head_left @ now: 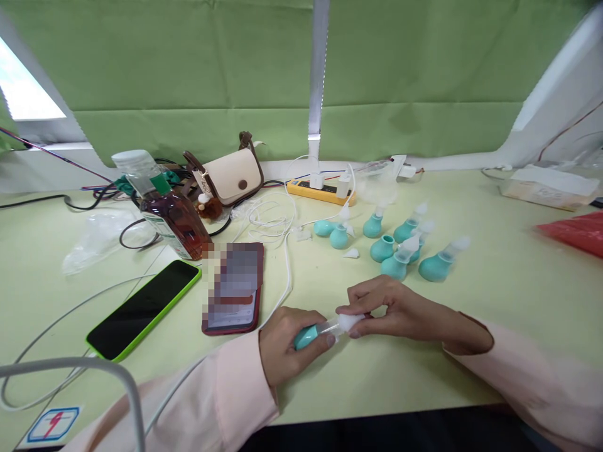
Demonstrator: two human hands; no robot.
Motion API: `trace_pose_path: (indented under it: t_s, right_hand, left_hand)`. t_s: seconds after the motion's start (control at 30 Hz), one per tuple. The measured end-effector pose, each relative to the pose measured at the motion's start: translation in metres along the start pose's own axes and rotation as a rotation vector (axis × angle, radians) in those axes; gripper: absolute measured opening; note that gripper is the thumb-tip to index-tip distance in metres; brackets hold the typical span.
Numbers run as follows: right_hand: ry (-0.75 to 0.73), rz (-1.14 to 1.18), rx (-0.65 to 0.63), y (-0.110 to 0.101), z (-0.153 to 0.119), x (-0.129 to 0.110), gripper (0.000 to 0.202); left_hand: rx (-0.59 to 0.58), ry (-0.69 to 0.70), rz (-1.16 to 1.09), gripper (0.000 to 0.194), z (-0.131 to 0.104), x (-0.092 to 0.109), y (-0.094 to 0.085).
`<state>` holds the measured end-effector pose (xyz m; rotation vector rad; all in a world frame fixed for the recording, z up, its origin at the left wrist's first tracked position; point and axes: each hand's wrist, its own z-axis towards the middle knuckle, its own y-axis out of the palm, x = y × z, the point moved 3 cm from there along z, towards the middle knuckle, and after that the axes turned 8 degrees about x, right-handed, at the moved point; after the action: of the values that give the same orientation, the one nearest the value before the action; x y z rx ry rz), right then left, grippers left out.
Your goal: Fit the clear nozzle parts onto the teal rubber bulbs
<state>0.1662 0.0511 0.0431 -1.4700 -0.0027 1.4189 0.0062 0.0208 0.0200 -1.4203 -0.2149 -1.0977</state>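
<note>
My left hand (292,348) is closed around a teal squeeze bulb (307,338) with a clear tube on its end, held just above the front of the table. At the tube's far end is a white soft tip (349,322), pinched between the thumb and fingers of my right hand (391,307). The tip meets the tube; whether it is fully seated I cannot tell. Beyond my hands stand several similar teal bulbs, among them one with a clear tube and whitish tip (436,267) and one with a bare open neck (382,248). A small white piece (351,253) lies near them.
A green-cased phone (144,307) and a red-cased phone (235,292) lie left of my hands. Behind them are a bottle of brown drink (174,220), a cream handbag (233,177), a yellow power strip (301,188) and loose white cables. A red bag (577,232) lies far right.
</note>
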Motion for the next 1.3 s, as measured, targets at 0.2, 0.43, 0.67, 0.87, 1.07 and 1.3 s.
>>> trace_pose_path:
  t_s: [0.2,0.43,0.67,0.87,1.07,1.3]
  right_hand:
    - [-0.042,-0.093,-0.068,0.0,0.0,-0.008,0.022]
    - [0.02,0.058,-0.095,0.005,0.001,-0.002,0.022]
    - [0.109,0.166,-0.129,0.007,0.001,0.006,0.021]
    - [0.106,0.215,-0.073,0.009,0.003,0.006,0.02]
    - [0.093,0.218,-0.05,0.012,0.002,0.008,0.024]
    - [0.035,0.266,0.071,0.004,0.0,-0.006,0.026]
  left_hand:
    - [-0.023,0.065,0.11,0.028,0.0,0.001,0.002]
    - [0.022,0.113,0.147,0.026,-0.003,0.002,0.003]
    - [0.071,0.195,0.128,0.023,-0.005,0.005,0.005]
    - [0.162,0.205,0.083,0.023,-0.006,0.009,0.002]
    - [0.137,0.221,0.103,0.023,-0.006,0.008,0.001]
    - [0.135,0.166,-0.016,0.024,-0.005,0.013,-0.002]
